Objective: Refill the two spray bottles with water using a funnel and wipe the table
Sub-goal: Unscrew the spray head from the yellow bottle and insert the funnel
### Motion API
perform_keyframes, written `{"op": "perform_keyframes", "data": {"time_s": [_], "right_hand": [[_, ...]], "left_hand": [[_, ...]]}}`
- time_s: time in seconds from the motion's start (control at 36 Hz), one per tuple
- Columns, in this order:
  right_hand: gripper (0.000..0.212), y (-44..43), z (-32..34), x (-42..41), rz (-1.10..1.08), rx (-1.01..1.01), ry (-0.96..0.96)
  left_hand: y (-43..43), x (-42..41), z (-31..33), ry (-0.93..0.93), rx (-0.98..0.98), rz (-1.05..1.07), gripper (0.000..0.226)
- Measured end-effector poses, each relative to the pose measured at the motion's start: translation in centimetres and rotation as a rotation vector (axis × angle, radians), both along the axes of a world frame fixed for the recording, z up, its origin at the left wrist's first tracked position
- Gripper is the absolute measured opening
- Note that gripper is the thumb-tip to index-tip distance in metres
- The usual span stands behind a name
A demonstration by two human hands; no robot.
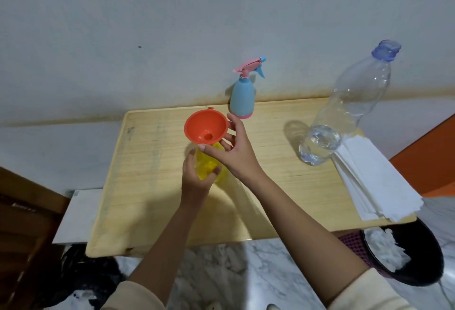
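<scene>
A person's right hand (pixel 234 154) holds an orange funnel (pixel 205 127) by its rim, thumb on the near edge and fingers (pixel 232 120) spread round the far edge, the palm turned down and the wrist bent over the work. The funnel's spout points down into the neck of a yellow spray bottle (pixel 205 164) just under those fingers; its spray head is off. The left hand (pixel 197 179) grips the yellow bottle's body from the near side, its fingertips (pixel 216 170) curled round the plastic just below the right thumb. Both forearms reach forward from cream sleeves (pixel 133 295) and converge at the bottle, the right one crossing in at a slant.

Bottle and hands are over the middle of a pale wooden table (pixel 152 162). Just beyond the right fingertips, at the table's far edge against the wall, a blue spray bottle (pixel 242 95) stands upright with its pink-and-blue trigger head on. Well off to the right of the hands stands a clear plastic water bottle (pixel 344 112), capped, with water only in its lowest part. Beside its base lies a stack of white paper napkins (pixel 376 181) at the table's right edge. Below that corner, on the marble floor, a black bin (pixel 418 240) holds crumpled white paper.
</scene>
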State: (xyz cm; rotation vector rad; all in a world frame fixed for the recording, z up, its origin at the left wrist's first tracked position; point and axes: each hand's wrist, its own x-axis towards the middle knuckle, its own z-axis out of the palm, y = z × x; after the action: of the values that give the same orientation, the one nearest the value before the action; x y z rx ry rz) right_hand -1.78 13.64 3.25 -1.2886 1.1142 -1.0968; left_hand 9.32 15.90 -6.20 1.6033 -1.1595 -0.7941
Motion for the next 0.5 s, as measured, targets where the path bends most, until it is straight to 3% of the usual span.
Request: {"op": "perform_keyframes", "data": {"time_s": [0.06, 0.19, 0.28, 0.39, 0.5], "right_hand": [[0.092, 0.4, 0.2, -0.9, 0.010, 0.005, -0.023], [0.065, 2.2, 0.6, -5.6, -0.101, -0.075, 0.036], [0.051, 3.2, 0.1, -9.7, -0.236, -0.161, 0.090], [0.040, 4.1, -0.3, -15.2, -0.479, -0.296, 0.229], [0.048, 2.9, -0.2, -19.8, -0.669, -0.295, 0.300]], "left_hand": [[0.7, -1.0, 0.5, -0.002, -0.015, 0.089, 0.078], [3.5, -5.1, 3.4, 0.101, -0.124, 0.400, 0.067], [4.7, -8.7, 4.3, 0.099, -0.187, 0.469, 0.041], [3.8, -13.8, 6.1, 0.126, -0.278, 0.302, 0.026], [0.7, -18.9, 9.9, 0.164, -0.287, -0.083, 0.036]]}}
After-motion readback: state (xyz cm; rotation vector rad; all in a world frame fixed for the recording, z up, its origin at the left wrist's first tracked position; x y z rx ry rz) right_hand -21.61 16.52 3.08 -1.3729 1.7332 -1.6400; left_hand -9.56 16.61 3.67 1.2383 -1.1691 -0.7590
